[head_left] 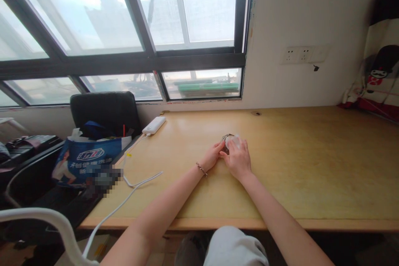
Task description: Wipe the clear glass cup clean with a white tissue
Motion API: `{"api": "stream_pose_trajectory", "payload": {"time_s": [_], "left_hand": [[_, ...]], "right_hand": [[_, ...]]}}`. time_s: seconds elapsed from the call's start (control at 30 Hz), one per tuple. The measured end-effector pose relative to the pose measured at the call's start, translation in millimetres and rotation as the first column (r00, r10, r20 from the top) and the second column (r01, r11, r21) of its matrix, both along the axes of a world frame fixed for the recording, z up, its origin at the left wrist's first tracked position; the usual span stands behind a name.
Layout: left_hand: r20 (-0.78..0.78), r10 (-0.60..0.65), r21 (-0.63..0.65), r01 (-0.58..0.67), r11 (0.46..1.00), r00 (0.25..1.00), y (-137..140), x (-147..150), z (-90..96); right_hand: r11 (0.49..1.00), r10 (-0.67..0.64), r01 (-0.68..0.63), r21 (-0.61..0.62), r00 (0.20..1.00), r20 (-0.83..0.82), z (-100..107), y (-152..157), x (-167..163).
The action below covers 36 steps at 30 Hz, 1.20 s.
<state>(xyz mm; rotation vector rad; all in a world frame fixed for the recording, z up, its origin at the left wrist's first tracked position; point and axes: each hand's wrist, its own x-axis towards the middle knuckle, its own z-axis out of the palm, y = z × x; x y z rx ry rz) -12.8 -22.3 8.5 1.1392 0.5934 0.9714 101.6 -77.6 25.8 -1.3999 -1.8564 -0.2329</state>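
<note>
Both my hands meet near the middle of a light wooden desk (311, 162). Between them lies a small object (230, 140) with a dark rim and a pale, whitish part; what it is I cannot tell. My left hand (213, 156), with a bead bracelet at the wrist, touches its left side with the fingertips. My right hand (238, 158) covers its right side, fingers curled over the pale part. Most of the object is hidden by the fingers.
A white power bank (153, 125) lies at the desk's back left, its white cable (137, 183) trailing off the left edge. A black chair (106, 112) holds a blue printed bag (89, 160). Wall sockets (299, 55) sit above the desk; a patterned cloth (377, 79) hangs at right.
</note>
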Motion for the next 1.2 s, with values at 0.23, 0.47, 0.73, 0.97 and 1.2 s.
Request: {"api": "stream_pose_trajectory", "payload": {"time_s": [0.23,0.47,0.73,0.97,1.2], "left_hand": [[-0.005,-0.007,-0.01,0.007,1.0,1.0,1.2,-2.8,-2.2],[-0.098,0.132,0.301,-0.097,0.949,0.986,-4.7,0.9,5.1],[-0.263,0.382,0.705,-0.094,0.703,0.886,-18.5,4.6,11.9],[-0.019,0.103,0.161,-0.098,0.982,0.995,-17.9,12.6,11.1],[0.186,-0.059,-0.049,0.069,0.996,0.981,-32.9,21.4,14.9]], "right_hand": [[0.964,0.239,-0.245,-0.101,0.969,-0.07,0.2,3.9,14.8],[0.893,0.199,-0.393,-0.221,0.784,-0.588,-6.7,10.8,12.4],[0.679,-0.046,-0.712,0.178,-0.284,-0.958,-10.8,21.6,23.2],[0.686,0.003,-0.627,0.369,-0.505,-0.863,-1.1,24.1,30.6],[0.639,-0.004,-0.66,0.395,-0.517,-0.856,0.3,17.5,31.3]]}}
